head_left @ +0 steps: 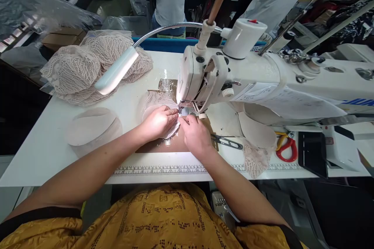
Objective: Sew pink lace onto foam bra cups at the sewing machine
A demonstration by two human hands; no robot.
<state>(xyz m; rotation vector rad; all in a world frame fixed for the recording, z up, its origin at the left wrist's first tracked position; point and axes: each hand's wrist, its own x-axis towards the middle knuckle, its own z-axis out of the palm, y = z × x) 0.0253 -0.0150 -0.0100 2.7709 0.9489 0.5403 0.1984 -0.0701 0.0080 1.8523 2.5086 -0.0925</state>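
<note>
A rounded lace fabric piece [167,132] lies under the needle area of a white sewing machine [189,74]. My left hand [160,122] presses on it from the left, fingers together with the tips beside the presser foot [180,111]. Just right of the needle, my right hand [196,134] is closed in a pinch, its fingertips at the lace edge. Whatever sits between those fingertips is hidden. Beneath both hands is a brown sheet [163,147] on the white table [55,136]. Close to my right hand lies a dark, slim tool [230,142], perhaps a thread snipper.
Pale rounded cup pieces [92,126] lie at left, below a lace heap [87,66] and a lamp [117,71]. Another cup piece [257,130], red-and-yellow-handled scissors [287,149] and a black phone-like object [312,153] are right. A ruler strip [163,170] lines the front edge. Two people work beyond.
</note>
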